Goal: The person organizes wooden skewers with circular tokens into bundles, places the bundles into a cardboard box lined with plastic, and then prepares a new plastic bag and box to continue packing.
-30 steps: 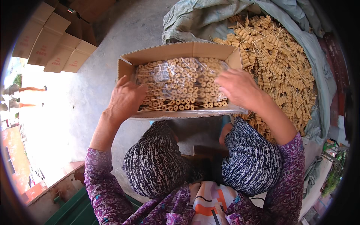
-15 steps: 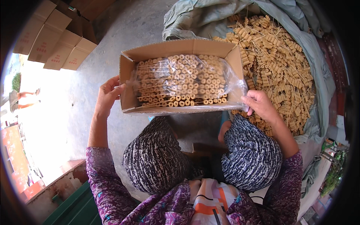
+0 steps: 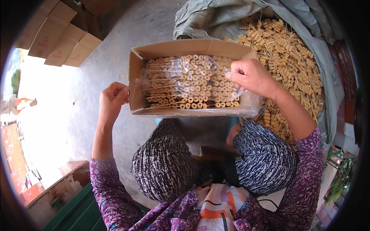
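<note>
Red print (image 3: 57, 55) marks cartons (image 3: 70, 40), upper left. An open box (image 3: 192, 47), upper centre, lies between the left hand (image 3: 113, 101), fingers curled at its wall, grip unclear, and the right hand (image 3: 252, 78), pinching clear plastic (image 3: 175, 70) over tan tubes (image 3: 194, 105) on sticks.

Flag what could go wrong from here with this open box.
1. The thin plastic film, which the right hand seems to pinch, could snag or tear on the sticks.
2. The near row of pieces appears uncovered, so it could be left exposed.
3. The box may shift if the left hand pushes its left end; its support is hidden.
</note>
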### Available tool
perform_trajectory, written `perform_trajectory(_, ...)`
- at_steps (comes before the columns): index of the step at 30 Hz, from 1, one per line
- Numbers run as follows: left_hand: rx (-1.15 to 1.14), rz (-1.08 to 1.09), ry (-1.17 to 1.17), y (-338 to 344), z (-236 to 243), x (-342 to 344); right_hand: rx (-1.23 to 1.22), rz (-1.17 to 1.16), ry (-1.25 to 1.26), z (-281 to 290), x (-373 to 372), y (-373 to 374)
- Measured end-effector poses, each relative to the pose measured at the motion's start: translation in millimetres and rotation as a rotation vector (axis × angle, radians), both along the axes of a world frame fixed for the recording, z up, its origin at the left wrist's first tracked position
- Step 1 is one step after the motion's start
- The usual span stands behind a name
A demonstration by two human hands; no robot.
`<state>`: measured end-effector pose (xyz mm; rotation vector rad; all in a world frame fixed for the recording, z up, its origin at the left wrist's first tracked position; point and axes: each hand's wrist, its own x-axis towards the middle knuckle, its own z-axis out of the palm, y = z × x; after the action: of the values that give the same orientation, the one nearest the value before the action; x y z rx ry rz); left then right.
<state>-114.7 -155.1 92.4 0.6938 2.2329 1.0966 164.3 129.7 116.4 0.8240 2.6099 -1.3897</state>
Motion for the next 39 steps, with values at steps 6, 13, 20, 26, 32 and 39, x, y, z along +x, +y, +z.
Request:
perform_trajectory(6,-0.203,-0.148,0.163,-11.1,-5.9,7.4,0.78,0.111,0.002,-11.3,34.8,0.2)
perform_trajectory(13,-0.438,-0.238,0.651,-6.5,8.6,19.7,0.69,-0.209,0.043,-19.4,91.7,-5.3)
perform_trajectory(20,-0.4,-0.38,0.791,15.0,26.1,38.2,-0.048,-0.42,0.08,-37.4,106.4,-15.1)
perform_trajectory(26,-0.359,-0.67,1.162,33.6,17.1,53.6,-0.291,-0.411,0.039,-49.5,112.8,-17.6)
perform_trajectory(32,-0.396,-0.592,0.722,74.3,-0.3,45.5,-0.225,-0.436,-0.047,-52.5,112.8,-23.0)
perform_trajectory(39,-0.412,-0.601,0.436,97.1,-47.5,49.8,0.048,-0.352,0.091,-56.5,121.8,-25.7)
